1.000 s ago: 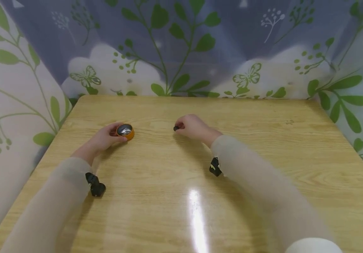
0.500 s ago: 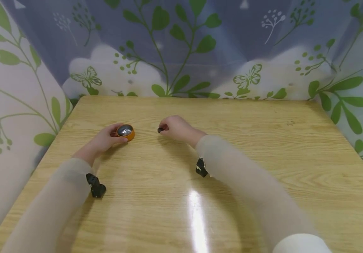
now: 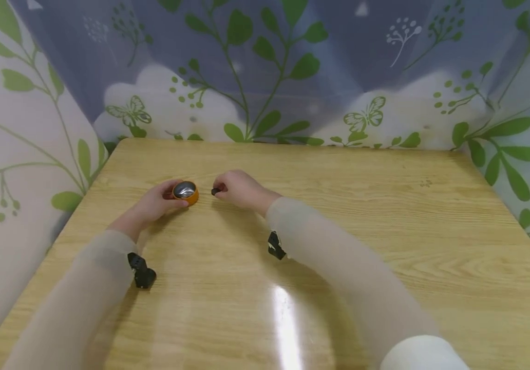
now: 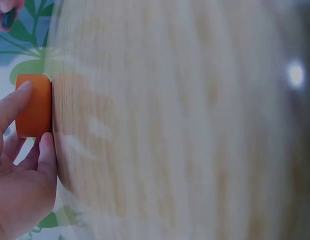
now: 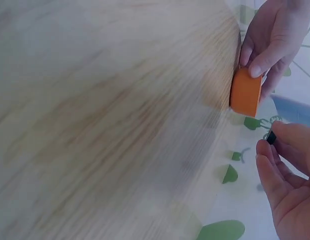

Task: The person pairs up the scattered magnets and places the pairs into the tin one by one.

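On the table's left half stands a small round orange bowl (image 3: pixel 193 198) with a shiny metal inside. My left hand (image 3: pixel 157 201) grips it from the left, thumb on the near side and fingers behind. The left wrist view shows the bowl's orange wall (image 4: pixel 35 112) upright on the tabletop. Just right of the bowl, my right hand (image 3: pixel 241 189) pinches a small black piece (image 3: pixel 215 191) between thumb and fingertips. In the right wrist view this dark piece (image 5: pixel 271 137) is held above the table, apart from the bowl. Its exact kind is too small to tell.
The wood-grain table (image 3: pixel 362 216) reaches back to a curtain (image 3: pixel 265 67) printed with leaves and butterflies. Each sleeve carries a black wrist device, on the left (image 3: pixel 142 271) and on the right (image 3: pixel 275 245). A bright light reflection lies on the near tabletop.
My right hand has moved left with the black piece, from mid-table to close beside the bowl. The left hand and the bowl have hardly moved.
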The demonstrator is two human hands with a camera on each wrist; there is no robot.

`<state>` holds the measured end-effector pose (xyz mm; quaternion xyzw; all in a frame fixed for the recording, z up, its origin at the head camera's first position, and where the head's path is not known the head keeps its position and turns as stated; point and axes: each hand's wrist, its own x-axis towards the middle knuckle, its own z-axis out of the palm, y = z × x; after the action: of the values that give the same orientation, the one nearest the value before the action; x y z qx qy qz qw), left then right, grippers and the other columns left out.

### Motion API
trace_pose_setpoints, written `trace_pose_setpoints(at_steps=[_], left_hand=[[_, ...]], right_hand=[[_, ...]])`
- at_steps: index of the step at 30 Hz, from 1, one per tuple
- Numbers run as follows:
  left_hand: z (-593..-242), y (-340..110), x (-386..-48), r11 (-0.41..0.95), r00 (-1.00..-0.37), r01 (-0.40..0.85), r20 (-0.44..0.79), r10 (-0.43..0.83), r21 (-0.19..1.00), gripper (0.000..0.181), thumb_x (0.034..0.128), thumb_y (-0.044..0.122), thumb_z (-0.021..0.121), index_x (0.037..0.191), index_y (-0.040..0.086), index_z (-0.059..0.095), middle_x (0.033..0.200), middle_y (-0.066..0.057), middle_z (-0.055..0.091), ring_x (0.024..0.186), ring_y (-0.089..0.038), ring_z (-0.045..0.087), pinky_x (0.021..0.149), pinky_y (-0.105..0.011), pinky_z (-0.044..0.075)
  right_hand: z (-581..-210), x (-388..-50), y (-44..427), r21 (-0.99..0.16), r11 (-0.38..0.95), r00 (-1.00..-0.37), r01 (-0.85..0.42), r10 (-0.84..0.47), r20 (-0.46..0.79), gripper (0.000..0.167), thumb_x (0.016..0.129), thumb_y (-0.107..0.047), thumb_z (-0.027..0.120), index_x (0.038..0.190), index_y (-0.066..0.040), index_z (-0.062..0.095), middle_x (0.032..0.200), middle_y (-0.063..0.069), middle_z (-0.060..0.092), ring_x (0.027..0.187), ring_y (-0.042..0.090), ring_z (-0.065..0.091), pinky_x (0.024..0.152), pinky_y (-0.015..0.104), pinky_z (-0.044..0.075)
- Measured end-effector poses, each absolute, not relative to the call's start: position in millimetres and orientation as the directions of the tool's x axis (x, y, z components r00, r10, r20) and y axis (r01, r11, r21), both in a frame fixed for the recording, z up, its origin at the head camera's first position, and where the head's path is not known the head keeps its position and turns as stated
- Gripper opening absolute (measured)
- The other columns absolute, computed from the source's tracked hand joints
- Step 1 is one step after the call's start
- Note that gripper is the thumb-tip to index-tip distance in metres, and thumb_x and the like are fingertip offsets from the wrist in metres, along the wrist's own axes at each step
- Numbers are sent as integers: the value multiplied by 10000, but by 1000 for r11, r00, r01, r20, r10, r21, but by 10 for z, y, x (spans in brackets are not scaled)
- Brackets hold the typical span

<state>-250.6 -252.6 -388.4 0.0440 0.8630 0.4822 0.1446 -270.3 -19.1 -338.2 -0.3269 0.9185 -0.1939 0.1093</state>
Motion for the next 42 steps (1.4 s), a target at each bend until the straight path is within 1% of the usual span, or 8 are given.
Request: trace_pose_setpoints(at_steps=[6,12,20,26,31,34,38,42], left_hand=[[-3836,-2522,-2527,521,-950,-64,-212,231,851,672,893,129,639,1445,12,273,1382,-244,375,1243,-375,368,1034,-469,272],[-3853,-2513,-2483,502,-946,-61,-211,247,863,657,896,124,635,1437,-1,284,1399,-242,356,1242,-387,374,1024,-464,289],[-3887,-2508,-2425,490,-950,-51,-194,246,870,669,903,95,618,1451,-12,250,1414,-255,330,1240,-394,377,1002,-438,325],[-3812,-2491,-2437,494,-952,-59,-198,233,867,694,905,111,620,1463,0,223,1431,-259,300,1261,-401,349,1020,-464,304],[-3791,-2487,-2446,478,-953,-58,-191,234,876,678,901,106,624,1460,19,251,1415,-246,332,1249,-387,365,1016,-463,302],[-3779,-2489,-2449,484,-953,-52,-189,239,873,658,906,118,618,1457,32,269,1410,-234,348,1250,-379,372,1010,-460,312],[-3770,-2481,-2437,485,-949,-62,-202,242,872,670,915,140,610,1468,41,247,1427,-228,330,1268,-374,357,1015,-459,312],[-3795,-2469,-2416,499,-950,-83,-220,222,863,697,914,158,614,1475,38,219,1443,-228,303,1281,-376,339,1030,-461,300]], right_hand=[[-3363,-2724,-370,-432,681,-740,-591,-671,-44,222,921,-184,606,1081,-44,668,1042,50,659,948,137,577,867,237,424],[-3447,-2724,-556,-442,646,-716,-622,-698,-13,182,919,-162,607,1041,-50,683,992,30,666,877,120,555,816,212,412],[-3533,-2717,-809,-350,680,-717,-644,-697,-35,186,935,-195,582,1047,-97,694,995,-2,651,928,118,559,843,221,407],[-3525,-2737,-873,-306,698,-726,-647,-687,-34,169,945,-128,539,985,-105,702,984,10,653,918,127,571,816,229,429],[-3527,-2747,-803,-329,686,-724,-649,-690,-12,226,967,-90,496,1076,-129,690,1073,8,637,1012,126,555,889,221,404],[-3519,-2748,-759,-340,649,-690,-680,-724,-3,260,972,-76,486,1131,-147,679,1101,17,620,1037,129,546,906,217,395],[-3502,-2710,-755,-266,605,-614,-751,-787,-55,256,980,-88,475,1170,-114,645,1153,63,594,1088,158,530,924,233,388],[-3529,-2635,-704,-204,598,-585,-775,-801,-124,329,984,-145,478,1304,-88,530,1283,98,509,1176,185,479,962,256,371]])
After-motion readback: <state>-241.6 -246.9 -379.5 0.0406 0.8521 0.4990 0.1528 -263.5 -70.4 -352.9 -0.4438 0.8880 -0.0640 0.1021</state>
